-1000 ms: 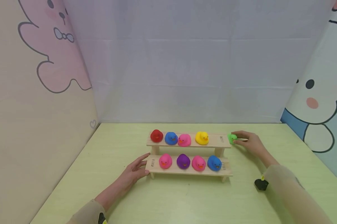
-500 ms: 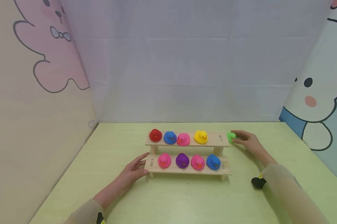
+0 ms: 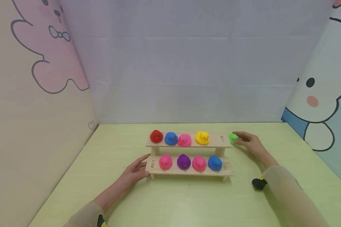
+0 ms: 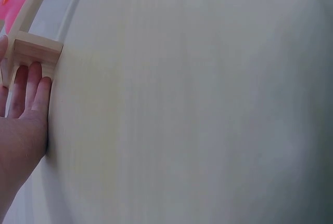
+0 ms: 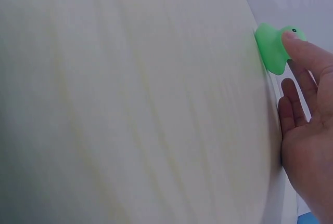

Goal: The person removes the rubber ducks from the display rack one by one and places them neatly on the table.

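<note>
A two-tier wooden stand [image 3: 181, 171] stands on the table in the head view. My left hand [image 3: 132, 174] holds the left end of its lower shelf, thumb at the front corner; in the left wrist view the fingers [image 4: 34, 86] reach under the shelf, by its leg. Just off the upper shelf's right end, my right hand [image 3: 251, 143] pinches a small green rubber duck [image 5: 271, 47] between thumb and fingers. Red [image 3: 156, 136], blue [image 3: 171, 138], pink [image 3: 184, 140] and yellow [image 3: 202, 138] rubber ducks sit on the upper shelf. Two pink ducks, a purple duck [image 3: 183, 162] and a blue duck [image 3: 215, 163] line the lower one.
A black rubber duck [image 3: 259, 184] stands on the table beside the right sleeve [image 3: 283, 183]. Behind the table hangs a white cloth [image 3: 170, 78]. Walls with cartoon animals close off the left and right sides.
The head view has shifted slightly, so the scene sits a little further left and up. Both hands keep their places, and the green duck faces more to the right.
</note>
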Demonstrator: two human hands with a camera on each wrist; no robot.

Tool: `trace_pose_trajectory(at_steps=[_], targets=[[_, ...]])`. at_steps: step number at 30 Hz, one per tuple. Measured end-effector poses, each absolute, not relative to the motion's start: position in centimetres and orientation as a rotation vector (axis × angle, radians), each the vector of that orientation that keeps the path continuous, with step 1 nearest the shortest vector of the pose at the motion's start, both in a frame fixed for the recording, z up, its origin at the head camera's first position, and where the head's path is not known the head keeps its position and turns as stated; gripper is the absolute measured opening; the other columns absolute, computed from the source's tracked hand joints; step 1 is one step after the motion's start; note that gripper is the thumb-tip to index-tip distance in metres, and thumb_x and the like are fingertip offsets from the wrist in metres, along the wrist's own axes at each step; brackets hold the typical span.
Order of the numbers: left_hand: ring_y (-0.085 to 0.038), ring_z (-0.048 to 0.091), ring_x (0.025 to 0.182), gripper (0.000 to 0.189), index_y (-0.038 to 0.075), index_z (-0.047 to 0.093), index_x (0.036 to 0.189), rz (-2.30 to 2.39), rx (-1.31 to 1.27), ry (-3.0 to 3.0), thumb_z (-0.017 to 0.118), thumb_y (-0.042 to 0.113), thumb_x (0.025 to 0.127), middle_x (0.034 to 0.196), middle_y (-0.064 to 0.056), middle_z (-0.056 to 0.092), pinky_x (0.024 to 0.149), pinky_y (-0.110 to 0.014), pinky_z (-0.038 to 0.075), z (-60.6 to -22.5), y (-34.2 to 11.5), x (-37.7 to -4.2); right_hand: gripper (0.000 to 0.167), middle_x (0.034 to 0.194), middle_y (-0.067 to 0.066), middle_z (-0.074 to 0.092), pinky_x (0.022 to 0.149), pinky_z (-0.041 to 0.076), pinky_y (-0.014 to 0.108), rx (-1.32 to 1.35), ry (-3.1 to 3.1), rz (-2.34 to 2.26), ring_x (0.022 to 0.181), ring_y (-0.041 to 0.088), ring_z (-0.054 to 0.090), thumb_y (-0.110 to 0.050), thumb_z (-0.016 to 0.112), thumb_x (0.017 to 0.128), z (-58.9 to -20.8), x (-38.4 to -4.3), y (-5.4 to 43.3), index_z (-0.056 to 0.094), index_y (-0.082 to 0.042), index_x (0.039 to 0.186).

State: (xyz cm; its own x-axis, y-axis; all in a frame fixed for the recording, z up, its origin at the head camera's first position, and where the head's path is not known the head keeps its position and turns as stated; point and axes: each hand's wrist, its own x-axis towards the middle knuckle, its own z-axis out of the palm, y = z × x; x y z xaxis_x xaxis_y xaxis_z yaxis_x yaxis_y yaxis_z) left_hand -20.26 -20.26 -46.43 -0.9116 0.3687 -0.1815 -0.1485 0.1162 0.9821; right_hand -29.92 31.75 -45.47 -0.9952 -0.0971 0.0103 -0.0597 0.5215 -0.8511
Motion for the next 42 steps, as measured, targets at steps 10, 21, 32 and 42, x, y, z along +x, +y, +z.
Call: trace_pose_trajectory(at_steps=[10,21,32,42], targets=[[-0.019,0.056,0.129,0.071,0.027,0.030,0.155,1.854,0.174,2.002,0.065,0.020,0.095,0.148,-0.015,0.046,0.103,-0.025,0.048,-46.36,-20.15,-20.34,0.059,0.153,0.021,0.042,0.112,0.035,0.057,-0.138,2.737,-1.515,0.138,0.043,0.040,-0.032,0.067,0.094,-45.66,-29.80,31.73,0.048,-0.007,0.145],[-0.021,0.055,0.131,0.072,0.026,0.027,0.156,1.833,0.228,2.008,0.064,0.020,0.095,0.151,-0.018,0.043,0.109,-0.031,0.044,-46.27,-20.37,-20.22,0.062,0.154,0.022,0.040,0.113,0.034,0.054,-0.134,2.709,-1.528,0.138,0.037,0.041,-0.033,0.066,0.095,-45.84,-29.80,31.73,0.045,-0.007,0.147],[-0.026,0.048,0.138,0.073,0.025,0.020,0.158,1.770,0.310,2.016,0.061,0.026,0.098,0.154,-0.018,0.038,0.115,-0.036,0.040,-46.25,-20.68,-20.15,0.062,0.154,0.023,0.039,0.112,0.035,0.055,-0.135,2.720,-1.508,0.136,0.038,0.042,-0.033,0.064,0.096,-45.84,-29.74,31.70,0.043,-0.006,0.148],[-0.028,0.048,0.138,0.076,0.024,0.019,0.159,1.787,0.321,1.999,0.064,0.020,0.096,0.152,-0.019,0.039,0.107,-0.025,0.045,-46.33,-20.68,-20.37,0.061,0.156,0.023,0.036,0.114,0.031,0.060,-0.117,2.697,-1.528,0.141,0.042,0.036,-0.030,0.063,0.097,-45.90,-29.88,31.71,0.041,-0.005,0.149]])
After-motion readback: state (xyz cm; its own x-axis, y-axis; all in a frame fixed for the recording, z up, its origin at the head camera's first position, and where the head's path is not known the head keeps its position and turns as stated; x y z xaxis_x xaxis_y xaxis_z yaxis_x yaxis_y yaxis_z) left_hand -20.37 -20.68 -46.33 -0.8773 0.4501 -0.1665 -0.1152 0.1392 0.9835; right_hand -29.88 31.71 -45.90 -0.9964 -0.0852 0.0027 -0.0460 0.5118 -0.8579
